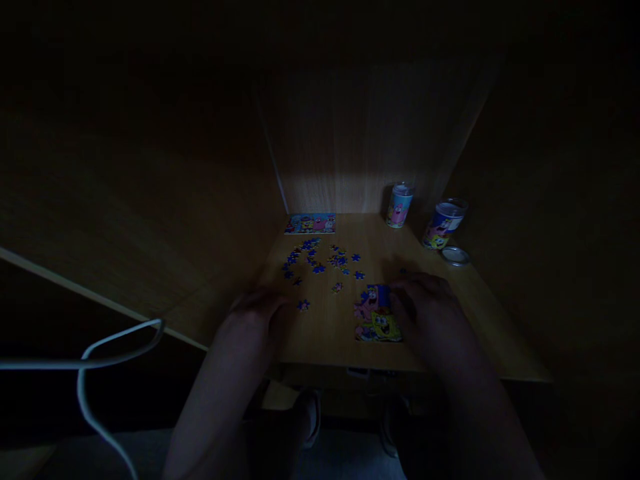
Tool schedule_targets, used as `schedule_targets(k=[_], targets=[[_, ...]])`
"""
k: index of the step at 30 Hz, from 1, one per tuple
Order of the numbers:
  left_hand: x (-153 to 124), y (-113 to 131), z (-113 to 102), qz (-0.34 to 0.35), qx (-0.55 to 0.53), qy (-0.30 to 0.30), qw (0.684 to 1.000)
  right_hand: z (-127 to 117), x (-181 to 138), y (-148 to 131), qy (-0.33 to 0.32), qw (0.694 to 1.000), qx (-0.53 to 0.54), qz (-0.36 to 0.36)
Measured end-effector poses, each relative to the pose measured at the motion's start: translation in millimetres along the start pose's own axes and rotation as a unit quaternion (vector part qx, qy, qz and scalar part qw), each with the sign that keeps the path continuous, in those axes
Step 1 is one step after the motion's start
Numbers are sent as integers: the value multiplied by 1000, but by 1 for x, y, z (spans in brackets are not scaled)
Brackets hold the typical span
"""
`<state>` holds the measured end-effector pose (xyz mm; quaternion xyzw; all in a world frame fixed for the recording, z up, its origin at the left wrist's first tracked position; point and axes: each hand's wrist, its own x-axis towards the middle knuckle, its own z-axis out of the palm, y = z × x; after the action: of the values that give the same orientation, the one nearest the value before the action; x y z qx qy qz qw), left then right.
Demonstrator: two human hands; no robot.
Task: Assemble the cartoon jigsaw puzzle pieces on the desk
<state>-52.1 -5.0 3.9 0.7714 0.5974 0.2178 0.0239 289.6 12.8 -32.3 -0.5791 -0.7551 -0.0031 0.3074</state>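
Two cartoon-printed tubs [399, 206] [443, 225] upright at the wooden bench's [325, 333] far right, round lid [455, 256] just beside, finished picture card [311, 223] at back, white cable [95, 373] at left

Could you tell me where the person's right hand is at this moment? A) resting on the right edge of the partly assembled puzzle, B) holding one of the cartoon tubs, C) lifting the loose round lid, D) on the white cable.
A: the right hand lies on the desk over the right edge of the partly assembled puzzle, well away from the tubs, the lid and the white cable.
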Motion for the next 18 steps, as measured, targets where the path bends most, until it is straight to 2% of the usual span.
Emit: schedule_targets(k=[11, 18], targets=[[13, 15, 13, 39, -54, 10, 998, -1, 0, -1, -9, 1000, -1, 6], [20, 29, 24, 20, 17, 50, 998, -1, 0, -2, -6, 1000, -11, 4]])
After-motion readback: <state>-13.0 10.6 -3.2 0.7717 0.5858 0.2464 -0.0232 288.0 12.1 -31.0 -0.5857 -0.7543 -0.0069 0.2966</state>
